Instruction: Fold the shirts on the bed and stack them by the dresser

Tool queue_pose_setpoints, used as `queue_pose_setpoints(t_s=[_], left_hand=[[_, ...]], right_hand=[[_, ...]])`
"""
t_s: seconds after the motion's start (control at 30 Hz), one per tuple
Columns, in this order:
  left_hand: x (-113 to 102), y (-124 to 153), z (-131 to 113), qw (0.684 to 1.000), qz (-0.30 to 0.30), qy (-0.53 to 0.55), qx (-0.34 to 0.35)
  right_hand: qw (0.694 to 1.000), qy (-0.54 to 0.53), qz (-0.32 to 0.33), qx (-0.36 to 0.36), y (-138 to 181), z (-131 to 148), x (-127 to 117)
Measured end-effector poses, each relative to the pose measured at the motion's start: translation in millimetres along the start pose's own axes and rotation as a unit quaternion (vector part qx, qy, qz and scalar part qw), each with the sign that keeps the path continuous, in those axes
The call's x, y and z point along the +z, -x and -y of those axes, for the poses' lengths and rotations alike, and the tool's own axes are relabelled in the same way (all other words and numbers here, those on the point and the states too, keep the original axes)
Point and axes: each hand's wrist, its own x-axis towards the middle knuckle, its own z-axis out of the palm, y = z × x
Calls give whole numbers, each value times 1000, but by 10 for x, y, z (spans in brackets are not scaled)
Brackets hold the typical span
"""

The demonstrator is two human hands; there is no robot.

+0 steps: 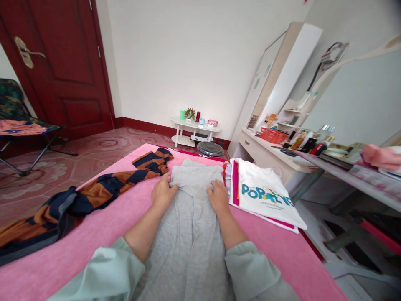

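A grey garment (191, 234) lies lengthwise on the pink bed cover (103, 234) in front of me. My left hand (163, 192) grips its left edge near the far end, fingers curled into the cloth. On the right edge, at the same height, my right hand (218, 197) pinches the fabric. The far part of the grey garment looks folded over between my hands.
A striped navy-and-orange garment (94, 194) sprawls to the left. A stack of folded clothes topped by a white printed T-shirt (266, 194) sits right of my right hand. Beyond the bed are a dresser with bottles (300, 144), a small white table (194, 127) and a folding chair (21, 125).
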Motion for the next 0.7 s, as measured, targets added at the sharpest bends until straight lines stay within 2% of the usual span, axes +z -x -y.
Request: queue_pose_setpoints(t_s=[0.1, 0.2, 0.33, 0.4, 0.43, 0.5, 0.53, 0.57, 0.6, 0.7], left_hand=[[28, -44, 34, 999, -12, 42, -12], [37, -145, 51, 995, -32, 90, 19], [4, -241, -209, 988, -50, 118, 82], [16, -179, -444, 977, -10, 131, 170], [39, -110, -558, 960, 41, 136, 240], [115, 86, -730, 897, 177, 138, 381], [162, 198, -775, 869, 224, 134, 420], [206, 306, -792, 856, 247, 126, 437], [243, 400, -785, 856, 253, 112, 437], [265, 542, -686, 902, 200, 43, 380]], right_hand=[[999, -36, -7, -1, -12, -44, 21], [997, -72, -9, 5, -19, -74, 34], [990, -138, -35, 17, -35, -77, 6], [979, -190, -71, 26, -42, -73, -24], [972, -216, -89, 32, -43, -74, -37], [957, -262, -112, 55, -43, -87, -54], [950, -281, -113, 72, -41, -98, -57], [944, -298, -111, 89, -39, -110, -56], [939, -312, -107, 102, -37, -120, -55], [935, -331, -100, 82, -29, -118, -66]])
